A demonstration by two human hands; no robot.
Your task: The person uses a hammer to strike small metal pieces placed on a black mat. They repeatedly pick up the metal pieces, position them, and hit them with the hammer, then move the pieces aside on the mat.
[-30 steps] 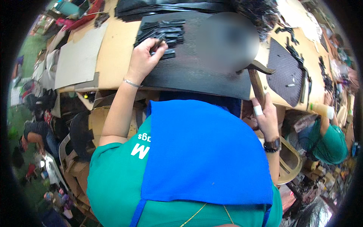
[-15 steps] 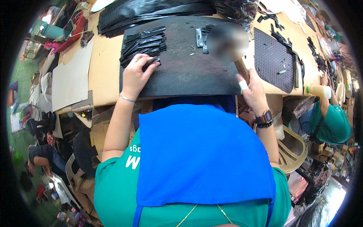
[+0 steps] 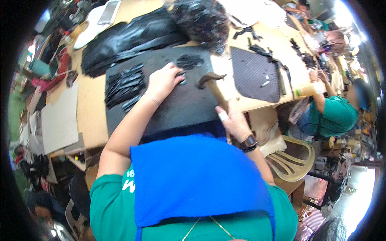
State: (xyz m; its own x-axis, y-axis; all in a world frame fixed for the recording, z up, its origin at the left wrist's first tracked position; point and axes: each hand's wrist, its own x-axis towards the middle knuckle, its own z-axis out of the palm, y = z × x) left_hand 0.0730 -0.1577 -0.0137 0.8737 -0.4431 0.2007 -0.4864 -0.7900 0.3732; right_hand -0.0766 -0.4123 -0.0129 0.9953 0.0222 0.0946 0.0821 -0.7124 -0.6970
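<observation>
My right hand (image 3: pixel 236 123) is wrapped round the wooden handle of a hammer (image 3: pixel 217 96). Its dark curved head hangs over the right side of a black work board (image 3: pixel 169 108). Toward the far side of the board, my left hand (image 3: pixel 164 82) has its fingers closed on a short black strip (image 3: pixel 183 77), only partly visible beyond the fingertips. Just beyond those fingers lies a small pile of black strips (image 3: pixel 189 61). A larger stack of shiny black strips (image 3: pixel 126 84) sits at the board's left, beside my left forearm.
Black sheets (image 3: pixel 132 38) and a dark plastic-wrapped bundle (image 3: pixel 201 22) lie behind the board. A textured dark mat (image 3: pixel 255 76) with scraps is to the right, near a bottle (image 3: pixel 311 89). Grey card (image 3: pixel 60 118) lies left. A person in green (image 3: pixel 337 114) works at right.
My left hand has gone from the left strip stack across to the small far pile. The hammer remains in my right hand. The whole view has shifted and tilted.
</observation>
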